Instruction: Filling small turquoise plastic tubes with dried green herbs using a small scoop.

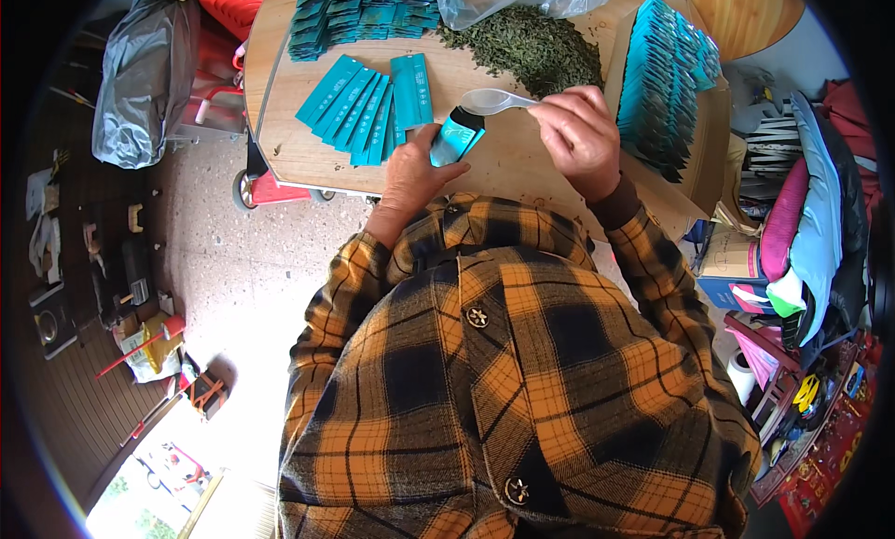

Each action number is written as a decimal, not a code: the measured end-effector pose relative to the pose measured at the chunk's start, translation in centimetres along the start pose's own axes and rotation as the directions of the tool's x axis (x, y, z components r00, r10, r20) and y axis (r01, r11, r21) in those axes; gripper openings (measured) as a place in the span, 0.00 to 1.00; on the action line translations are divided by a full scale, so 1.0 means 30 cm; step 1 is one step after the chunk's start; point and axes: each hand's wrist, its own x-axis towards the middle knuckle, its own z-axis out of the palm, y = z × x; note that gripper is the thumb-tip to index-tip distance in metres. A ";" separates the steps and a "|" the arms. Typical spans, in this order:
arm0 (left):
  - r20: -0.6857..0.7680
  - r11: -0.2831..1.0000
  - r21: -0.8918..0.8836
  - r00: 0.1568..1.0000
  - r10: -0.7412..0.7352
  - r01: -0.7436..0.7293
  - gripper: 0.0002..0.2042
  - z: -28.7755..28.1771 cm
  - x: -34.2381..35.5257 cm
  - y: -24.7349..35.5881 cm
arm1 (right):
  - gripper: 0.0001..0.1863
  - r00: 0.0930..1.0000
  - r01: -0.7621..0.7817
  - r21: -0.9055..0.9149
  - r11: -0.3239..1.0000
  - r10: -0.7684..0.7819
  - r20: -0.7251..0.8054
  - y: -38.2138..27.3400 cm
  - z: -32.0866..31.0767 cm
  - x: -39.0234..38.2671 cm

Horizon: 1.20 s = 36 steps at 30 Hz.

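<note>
Both forearms in orange plaid sleeves reach forward over the bench; the left hand pinches closed, the right hand curls in a fingertip grip just beside it.

Orange-and-black plaid shirt with star-stamped buttons

The left hand holds an open teal sachet while the right hand tips a white plastic spoon over its mouth, beside loose green tea leaves.

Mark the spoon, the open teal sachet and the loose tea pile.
white plastic spoon (491,99), head view, on its bowl
open teal sachet (457,137), head view, mid-body
loose tea pile (531,43), head view, centre of heap
</note>
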 end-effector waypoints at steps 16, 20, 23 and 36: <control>-0.022 1.000 0.002 1.000 0.004 -0.004 0.31 0.003 -0.002 -0.003 | 0.09 0.460 -0.820 0.562 0.104 0.706 0.539 0.185 0.259 -0.207; -0.015 1.000 0.009 1.000 0.006 -0.006 0.31 0.009 -0.001 -0.011 | 0.10 0.407 -0.755 0.650 0.088 0.840 0.359 0.232 0.306 -0.197; -0.029 1.000 0.010 0.999 0.017 -0.017 0.31 0.008 -0.001 -0.008 | 0.10 0.380 -0.741 0.658 0.132 0.891 0.248 0.261 0.317 -0.170; -0.006 1.000 0.021 1.000 -0.007 0.007 0.30 0.003 -0.003 -0.005 | 0.10 0.727 -0.650 0.429 0.628 0.677 0.111 0.234 0.220 -0.178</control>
